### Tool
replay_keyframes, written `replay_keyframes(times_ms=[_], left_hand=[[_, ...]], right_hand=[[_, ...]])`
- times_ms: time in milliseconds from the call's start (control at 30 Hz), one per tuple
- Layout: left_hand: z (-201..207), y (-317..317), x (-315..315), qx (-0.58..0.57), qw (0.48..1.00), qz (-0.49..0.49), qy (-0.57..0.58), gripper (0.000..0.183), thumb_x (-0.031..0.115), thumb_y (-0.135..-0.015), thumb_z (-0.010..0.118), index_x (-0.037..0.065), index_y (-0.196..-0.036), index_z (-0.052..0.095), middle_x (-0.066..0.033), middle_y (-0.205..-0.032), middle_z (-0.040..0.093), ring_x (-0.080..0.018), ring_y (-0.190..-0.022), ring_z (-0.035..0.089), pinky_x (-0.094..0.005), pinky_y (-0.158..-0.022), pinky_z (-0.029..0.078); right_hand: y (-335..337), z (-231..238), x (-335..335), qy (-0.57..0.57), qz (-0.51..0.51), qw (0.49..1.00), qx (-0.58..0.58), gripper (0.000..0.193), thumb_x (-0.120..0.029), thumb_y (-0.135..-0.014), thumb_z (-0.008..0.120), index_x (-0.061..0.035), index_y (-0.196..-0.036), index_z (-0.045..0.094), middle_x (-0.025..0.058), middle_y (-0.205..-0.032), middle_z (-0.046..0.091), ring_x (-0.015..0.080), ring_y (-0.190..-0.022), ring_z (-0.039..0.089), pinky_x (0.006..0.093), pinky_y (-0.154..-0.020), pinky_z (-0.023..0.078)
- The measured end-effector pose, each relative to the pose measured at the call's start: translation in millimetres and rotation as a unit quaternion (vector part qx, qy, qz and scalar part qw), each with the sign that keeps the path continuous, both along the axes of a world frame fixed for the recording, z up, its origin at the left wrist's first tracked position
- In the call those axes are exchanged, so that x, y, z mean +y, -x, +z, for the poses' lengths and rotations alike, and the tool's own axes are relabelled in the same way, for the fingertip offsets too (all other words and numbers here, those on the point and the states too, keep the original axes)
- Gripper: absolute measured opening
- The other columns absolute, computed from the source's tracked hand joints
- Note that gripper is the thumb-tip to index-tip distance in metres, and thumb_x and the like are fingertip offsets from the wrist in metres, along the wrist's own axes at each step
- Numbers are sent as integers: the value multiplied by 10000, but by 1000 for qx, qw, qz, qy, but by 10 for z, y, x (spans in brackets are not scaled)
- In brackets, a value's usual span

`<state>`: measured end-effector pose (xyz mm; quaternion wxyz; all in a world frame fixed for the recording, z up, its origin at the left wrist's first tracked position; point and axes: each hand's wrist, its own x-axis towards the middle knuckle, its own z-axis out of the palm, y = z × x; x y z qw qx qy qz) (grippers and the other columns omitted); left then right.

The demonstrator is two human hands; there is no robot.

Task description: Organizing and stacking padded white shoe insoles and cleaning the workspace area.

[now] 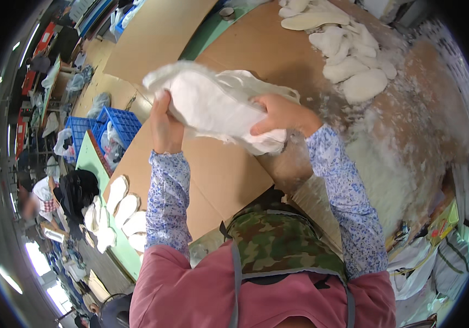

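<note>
Above the cardboard, both hands hold up a long white fleece insole (pixel 210 101) with fuzzy edges. Fingers of my left hand (pixel 167 123) pinch its left end, the thumb lying on the smooth face. At the other end, my right hand (pixel 286 115) grips the edge, thumb and fingers closed round it. More white material (pixel 256 82) hangs behind the insole; whether it is a separate piece I cannot tell. Beyond my right hand lies a heap of similar white insoles (pixel 349 54) on the work surface.
Loose white fluff (pixel 387 164) covers the right side of the table. Several white insoles (pixel 128 208) lie at the left on a green edge. Blue crates (pixel 119 131) with plastic bags stand beyond it. A small metal cup (pixel 227 13) is at the back. A person (pixel 46 197) sits far left.
</note>
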<state>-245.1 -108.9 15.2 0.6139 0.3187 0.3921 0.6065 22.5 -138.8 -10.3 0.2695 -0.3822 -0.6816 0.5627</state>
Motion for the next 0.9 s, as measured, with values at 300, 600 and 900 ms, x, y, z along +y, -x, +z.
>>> replay_keyframes(times_ms=[300, 600, 900], left_hand=[[-748, 507, -84, -75, 994, 58, 54, 334, 175, -953, 452, -12, -1229, 446, -116, -1241, 519, -219, -1166, 485, -345, -981, 391], [-669, -311, -198, 698, 618, 121, -341, 527, -9, -743, 558, -23, -1257, 441, -188, -1270, 457, -362, -1247, 370, -470, -1040, 258], [-1125, -586, -412, 677, 645, -98, -340, 478, 32, -736, 579, 161, -1195, 560, -119, -1317, 433, -329, -1278, 342, -529, -1059, 225]], right_hand=[[59, -600, -159, 154, -117, 977, 92, 497, -74, -673, 710, 13, -1138, 558, 47, -1043, 590, 138, -944, 561, 250, -803, 451], [85, -847, -317, -80, -320, 944, -28, 501, -101, -714, 706, -67, -1183, 532, 102, -1111, 592, 178, -988, 566, 286, -853, 448], [132, -935, -577, -132, -553, 821, -57, 384, -154, -722, 728, 8, -1021, 549, 128, -1015, 604, 185, -880, 585, 302, -753, 464]])
